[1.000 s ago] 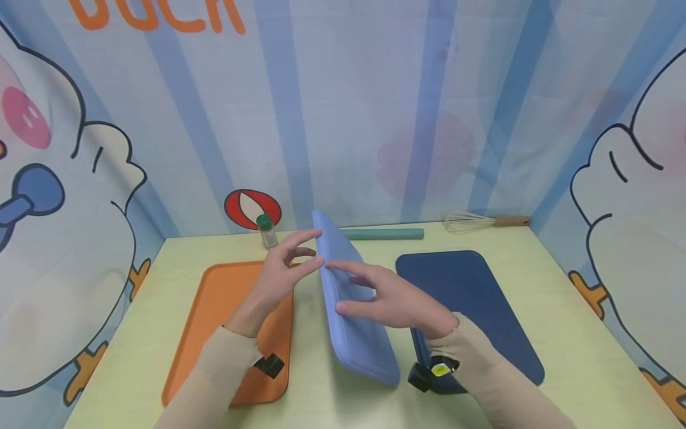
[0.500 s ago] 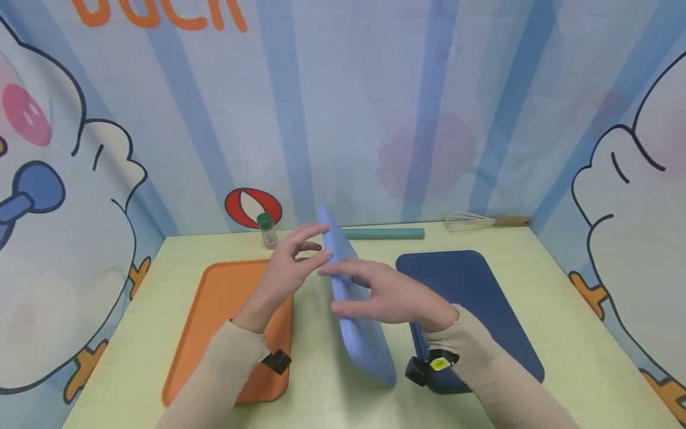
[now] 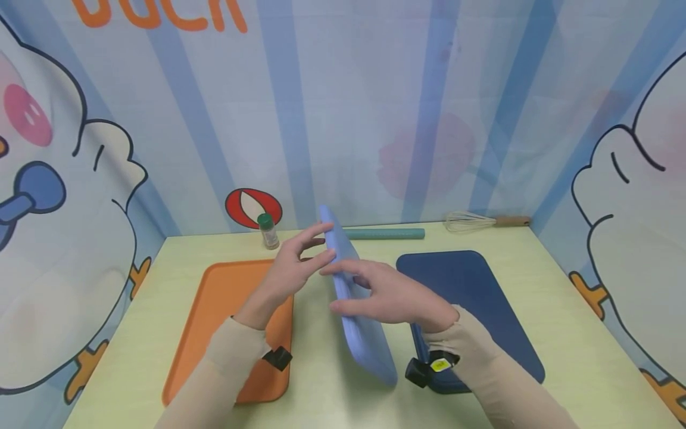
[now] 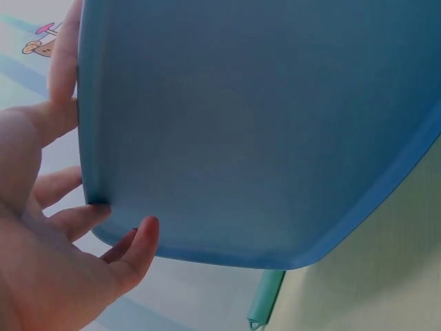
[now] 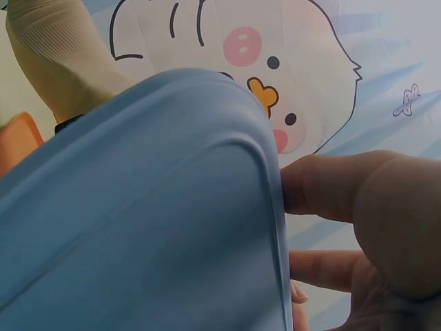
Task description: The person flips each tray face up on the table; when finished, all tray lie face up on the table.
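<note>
A light blue tray (image 3: 370,348) stands steeply on edge in the middle of the head view, its long side running away from the body. My left hand (image 3: 289,271) grips its far rim from the left, with bent fingers. Closer in, my right hand (image 3: 399,295) holds the same rim, thumb and fingers spread along it. In the left wrist view the tray's recessed face (image 4: 241,124) faces the camera, and some left fingertips (image 4: 145,241) lie in front of it. The right wrist view shows the ridged underside (image 5: 172,227), with right fingers (image 5: 324,186) against the rim.
An orange tray (image 3: 230,298) lies at the left and a dark blue tray (image 3: 471,298) at the right. Along the back are a green-capped bottle (image 3: 269,233), a teal rod (image 3: 386,234) and a whisk (image 3: 482,221), before a printed curtain (image 3: 354,119).
The light blue tray has shifted slightly right and become more upright. My left hand has moved right with it; my right hand has moved slightly left.
</note>
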The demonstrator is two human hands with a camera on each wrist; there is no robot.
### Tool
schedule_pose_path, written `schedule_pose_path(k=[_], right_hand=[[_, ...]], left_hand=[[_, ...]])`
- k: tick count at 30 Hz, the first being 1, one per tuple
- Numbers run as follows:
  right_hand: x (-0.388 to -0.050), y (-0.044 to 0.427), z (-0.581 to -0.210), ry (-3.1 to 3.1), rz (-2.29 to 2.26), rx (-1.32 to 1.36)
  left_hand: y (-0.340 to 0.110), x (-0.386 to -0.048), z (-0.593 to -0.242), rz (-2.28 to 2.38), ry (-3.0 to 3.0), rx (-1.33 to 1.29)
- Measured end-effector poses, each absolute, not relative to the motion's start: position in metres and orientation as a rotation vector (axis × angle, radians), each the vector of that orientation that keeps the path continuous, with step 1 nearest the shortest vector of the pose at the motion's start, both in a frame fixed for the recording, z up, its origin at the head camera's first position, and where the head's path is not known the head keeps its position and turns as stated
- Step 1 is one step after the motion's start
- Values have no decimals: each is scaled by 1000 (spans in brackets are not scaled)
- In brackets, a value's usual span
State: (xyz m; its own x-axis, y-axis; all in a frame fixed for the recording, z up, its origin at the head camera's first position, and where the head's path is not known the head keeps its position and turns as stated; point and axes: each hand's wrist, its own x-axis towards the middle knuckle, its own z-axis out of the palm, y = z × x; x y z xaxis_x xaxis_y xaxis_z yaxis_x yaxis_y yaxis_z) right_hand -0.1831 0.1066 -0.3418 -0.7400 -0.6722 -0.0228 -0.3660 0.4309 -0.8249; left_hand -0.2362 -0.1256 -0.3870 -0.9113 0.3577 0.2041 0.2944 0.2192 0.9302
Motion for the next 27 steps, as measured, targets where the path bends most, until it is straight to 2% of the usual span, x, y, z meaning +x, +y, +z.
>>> schedule_pose_path(k=[27], right_hand=[[-175, 109, -329, 2397, -1207, -996]], left_hand=[[-113, -235, -378, 1827, 2268, 642]])
